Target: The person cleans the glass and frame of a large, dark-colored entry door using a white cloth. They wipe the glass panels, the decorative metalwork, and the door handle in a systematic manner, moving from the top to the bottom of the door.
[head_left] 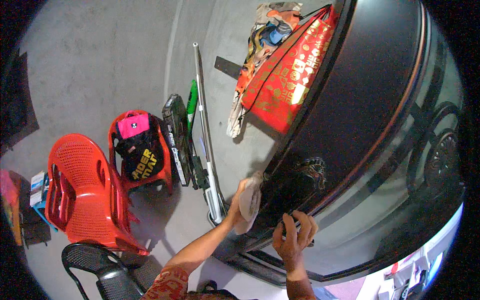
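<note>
My left hand (241, 201) is closed on a pale beige, rounded, flat thing (250, 202), held upright at the near left end of a dark panel (370, 75). Whether it is a cloth or a pad I cannot tell. To its right, my right hand (295, 235) has bent fingers, with thumb and fingertips around something small and dark that I cannot make out. That hand is over the panel's copper-toned edge, beside a glossy, reflecting face (345, 235). On the dark surface ahead of both hands lies a black thing with a patterned print (314, 172).
A red bag with gold print (295, 75) hangs along the panel's far left side. Left of my arm are a metal pole (201, 100), a flat dark box (175, 135), red plastic chairs (87, 195), one holding a black bag (137, 150), and a black chair (102, 270).
</note>
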A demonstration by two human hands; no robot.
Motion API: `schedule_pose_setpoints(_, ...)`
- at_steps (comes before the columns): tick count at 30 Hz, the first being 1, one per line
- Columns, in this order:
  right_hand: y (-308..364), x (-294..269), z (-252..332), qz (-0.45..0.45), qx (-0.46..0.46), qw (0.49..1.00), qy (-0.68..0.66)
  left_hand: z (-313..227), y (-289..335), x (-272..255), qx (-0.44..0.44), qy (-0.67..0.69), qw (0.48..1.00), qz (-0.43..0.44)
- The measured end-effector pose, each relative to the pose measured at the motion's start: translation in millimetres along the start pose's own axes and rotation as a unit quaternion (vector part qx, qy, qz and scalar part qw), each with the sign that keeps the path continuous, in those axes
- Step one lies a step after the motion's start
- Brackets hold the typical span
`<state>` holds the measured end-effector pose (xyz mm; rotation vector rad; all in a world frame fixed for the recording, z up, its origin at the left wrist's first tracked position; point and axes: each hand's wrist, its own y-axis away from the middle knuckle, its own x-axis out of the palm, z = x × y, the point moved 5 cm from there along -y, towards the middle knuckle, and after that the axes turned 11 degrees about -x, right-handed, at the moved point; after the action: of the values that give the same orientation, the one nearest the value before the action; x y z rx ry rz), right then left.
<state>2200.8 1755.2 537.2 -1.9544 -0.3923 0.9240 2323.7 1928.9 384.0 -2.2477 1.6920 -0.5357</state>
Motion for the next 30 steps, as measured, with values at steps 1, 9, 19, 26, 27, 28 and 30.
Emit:
schedule_pose_setpoints(1, 2.8, 2.7, -2.2, 0.005, 0.002, 1.0, -0.005, -16.9, 5.8, -1.0, 0.019, -0.039, 0.999, -0.02)
schedule_pose_setpoints(9, -5.1, 14.4, -4.7, 0.012, 0.033, 0.999, 0.017, -108.8, -55.9, 26.7, 0.096, 0.015, 0.993, -0.069)
schedule_pose_setpoints(19, -9.4, 22.6, -7.1, 0.03, 0.138, 0.986, 0.092, -88.6, -38.8, 14.4, 0.197, -0.169, 0.965, 0.044)
schedule_pose_setpoints(26, -54.8, 77.5, 61.5, 0.03, 0.071, 0.996, -0.048, -6.5, -39.7, -3.2, 0.004, 0.053, 0.992, 0.115)
schedule_pose_setpoints(27, -54.5, 83.3, 61.1, 0.031, 0.091, 0.994, -0.047, -10.6, -35.2, -5.1, -0.043, 0.104, 0.991, 0.075)
schedule_pose_setpoints(28, -53.0, 86.4, 56.5, 0.032, 0.112, 0.992, -0.044, -35.8, -38.4, -10.9, -0.111, 0.25, 0.96, 0.056)
schedule_pose_setpoints(30, -63.2, 84.0, 62.7, 0.034, 0.078, 0.995, -0.061, -64.4, -55.8, -33.5, -0.162, 0.417, 0.892, 0.058)
